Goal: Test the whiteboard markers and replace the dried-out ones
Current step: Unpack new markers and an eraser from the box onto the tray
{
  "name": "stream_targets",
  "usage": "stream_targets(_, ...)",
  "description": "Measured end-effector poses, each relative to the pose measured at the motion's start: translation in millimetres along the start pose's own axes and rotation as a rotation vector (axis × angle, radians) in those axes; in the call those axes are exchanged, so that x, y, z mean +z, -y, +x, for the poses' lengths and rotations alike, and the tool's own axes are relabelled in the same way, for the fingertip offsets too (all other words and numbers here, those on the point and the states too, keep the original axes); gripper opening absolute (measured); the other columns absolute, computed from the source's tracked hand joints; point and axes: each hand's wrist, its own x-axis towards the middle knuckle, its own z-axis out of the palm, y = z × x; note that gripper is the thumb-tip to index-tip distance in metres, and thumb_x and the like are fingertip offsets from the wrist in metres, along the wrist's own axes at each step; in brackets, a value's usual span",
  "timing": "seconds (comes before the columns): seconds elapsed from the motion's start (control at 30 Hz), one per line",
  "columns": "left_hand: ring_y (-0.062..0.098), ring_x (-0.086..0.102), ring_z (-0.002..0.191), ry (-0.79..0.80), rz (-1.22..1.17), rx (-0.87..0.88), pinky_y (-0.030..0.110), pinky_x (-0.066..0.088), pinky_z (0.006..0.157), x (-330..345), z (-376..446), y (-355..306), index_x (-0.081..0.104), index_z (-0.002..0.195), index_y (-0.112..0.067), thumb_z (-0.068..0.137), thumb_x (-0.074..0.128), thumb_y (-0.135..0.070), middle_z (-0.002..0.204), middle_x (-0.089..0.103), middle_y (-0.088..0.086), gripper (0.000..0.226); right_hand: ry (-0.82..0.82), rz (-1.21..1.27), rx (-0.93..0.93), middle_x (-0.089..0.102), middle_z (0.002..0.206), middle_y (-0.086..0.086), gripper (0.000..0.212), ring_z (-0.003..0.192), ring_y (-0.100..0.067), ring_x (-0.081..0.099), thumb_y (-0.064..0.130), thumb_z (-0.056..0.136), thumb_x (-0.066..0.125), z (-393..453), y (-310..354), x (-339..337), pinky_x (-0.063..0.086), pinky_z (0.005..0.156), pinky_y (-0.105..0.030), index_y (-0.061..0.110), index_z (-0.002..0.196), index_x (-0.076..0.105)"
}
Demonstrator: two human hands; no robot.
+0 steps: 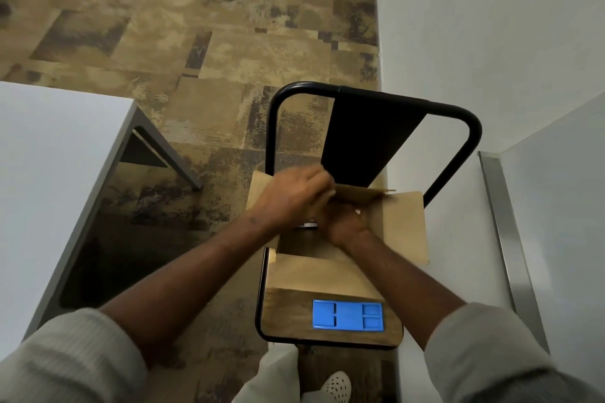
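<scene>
My left hand's grip [291, 193] is curled over the far flap of the cardboard box [402, 226], fingers pinching its edge near the top; just to its right, the right hand [343, 222] reaches down inside the box opening, and I cannot tell whether its fingers are apart or clamped on anything, because the left hand and the flap cover them.

Far left sits a white tabletop [49, 173], well apart from the work. The box rests on a small wood-topped stand [288, 314] with a black tube frame [360, 90], set against the white wall [491, 42]. On the near end of the stand lies a blue plastic tray [347, 315], flat, with slots moulded in it.

I judge this step to be opening the box to get at replacement markers. To do it well, I would hold the far flap back firmly with the left so it does not spring shut, and keep the box from sliding off the narrow stand while the right hand feels inside.

No whiteboard markers are visible; if they are here, they are inside the box, hidden by my hands. The box is plain brown, flaps spread, its right flap folded outward.
</scene>
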Motion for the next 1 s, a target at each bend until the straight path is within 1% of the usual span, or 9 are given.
stream_targets(0.1, 0.017, 0.058, 0.075, 0.317, -0.02, -0.119, 0.031, 0.046, 0.061, 6.1, -17.8, -17.1, 0.061, 0.103, -0.019, 0.098, 0.053, -0.032, 0.096, 0.065, 0.001, 0.016, 0.055, -0.078, -0.05, 0.043, 0.149, -0.02, 0.036, 0.137, -0.034, 0.039, 0.015, 0.107, 0.032, -6.6, -8.7, 2.6, 0.03, 0.108, -0.035, 0.005, 0.141, 0.043)
stream_targets(0.23, 0.013, 0.049, 0.072, 0.48, 0.036, -0.182, 0.028, 0.035, 0.063, 13.4, -20.4, -27.7, 0.063, 0.104, -0.02, 0.102, 0.049, -0.034, 0.096, 0.067, 0.0, 0.02, 0.103, 0.204, 0.104, 0.055, 0.14, -0.017, 0.037, 0.104, -0.016, 0.058, 0.02, 0.104, 0.046, -3.9, -26.1, 20.2, 0.031, 0.056, 0.001, 0.004, 0.136, 0.054)
stream_targets(0.3, 0.014, 0.052, 0.072, 0.466, 0.057, -0.176, 0.027, 0.034, 0.063, 15.7, -18.0, -31.7, 0.065, 0.101, -0.02, 0.102, 0.049, -0.035, 0.095, 0.068, 0.0, 0.022, 0.163, 0.253, 0.142, 0.056, 0.139, -0.017, 0.036, 0.109, -0.02, 0.061, 0.02, 0.102, 0.051, -6.0, -30.6, 21.8, 0.032, 0.055, 0.007, 0.004, 0.134, 0.056)
stream_targets(0.37, 0.017, 0.061, 0.075, 0.437, 0.075, -0.188, 0.029, 0.04, 0.061, 16.2, -15.1, -31.6, 0.066, 0.097, -0.019, 0.101, 0.05, -0.035, 0.094, 0.069, 0.0, 0.023, 0.189, 0.344, 0.127, 0.052, 0.144, -0.015, 0.037, 0.131, -0.028, 0.049, 0.024, 0.102, 0.051, -4.5, -28.3, 15.8, 0.039, 0.094, -0.009, 0.011, 0.137, 0.054)
stream_targets(0.43, 0.019, 0.063, 0.074, 0.422, 0.069, -0.227, 0.033, 0.049, 0.061, 14.4, -12.3, -30.6, 0.066, 0.095, -0.019, 0.1, 0.048, -0.034, 0.089, 0.069, 0.001, 0.024, 0.151, 0.299, 0.043, 0.041, 0.154, -0.008, 0.038, 0.141, -0.026, 0.036, 0.032, 0.105, 0.043, -1.0, -25.5, 8.3, 0.022, 0.116, -0.034, 0.02, 0.141, 0.047)
stream_targets(0.63, 0.024, 0.068, 0.089, 0.739, 0.184, -0.318, 0.036, 0.056, 0.078, 24.3, -15.6, -43.9, 0.067, 0.113, -0.013, 0.097, 0.055, -0.016, 0.105, 0.071, 0.007, 0.02, 0.048, 0.55, -0.055, 0.063, 0.115, -0.001, 0.026, 0.109, -0.023, 0.061, 0.035, 0.102, 0.05, -24.5, -31.4, -28.6, 0.043, 0.093, -0.033, 0.022, 0.123, 0.059)
stream_targets(0.77, 0.027, 0.066, 0.108, 0.933, 0.223, -0.298, 0.037, 0.052, 0.089, 37.9, -13.2, -41.7, 0.066, 0.118, -0.01, 0.095, 0.059, -0.016, 0.119, 0.068, 0.009, 0.025, 0.071, 0.528, -0.091, 0.058, 0.138, -0.006, 0.047, 0.119, -0.025, 0.057, 0.045, 0.099, 0.052, -18.5, -34.3, -47.3, 0.046, 0.098, -0.035, 0.023, 0.14, 0.051)
stream_targets(0.87, 0.029, 0.063, 0.115, 1.027, 0.213, -0.205, 0.039, 0.051, 0.093, 51.1, -5.9, -32.8, 0.062, 0.124, -0.011, 0.095, 0.061, -0.02, 0.127, 0.065, 0.011, 0.03, 0.093, 0.489, -0.035, 0.059, 0.132, -0.011, 0.043, 0.112, -0.026, 0.058, 0.037, 0.097, 0.055, -16.8, -39.1, -52.5, 0.041, 0.082, -0.029, 0.015, 0.135, 0.053)
stream_targets(1.0, 0.03, 0.048, 0.133, 1.069, 0.245, -0.054, 0.037, 0.04, 0.106, 57.1, 3.9, -28.7, 0.049, 0.141, -0.008, 0.099, 0.058, -0.021, 0.147, 0.049, 0.014, 0.044, 0.1, 0.584, -0.054, 0.059, 0.13, -0.009, 0.044, 0.108, -0.022, 0.058, 0.034, 0.098, 0.057, -21.2, -42.8, -55.9, 0.046, 0.089, -0.033, 0.017, 0.138, 0.051)
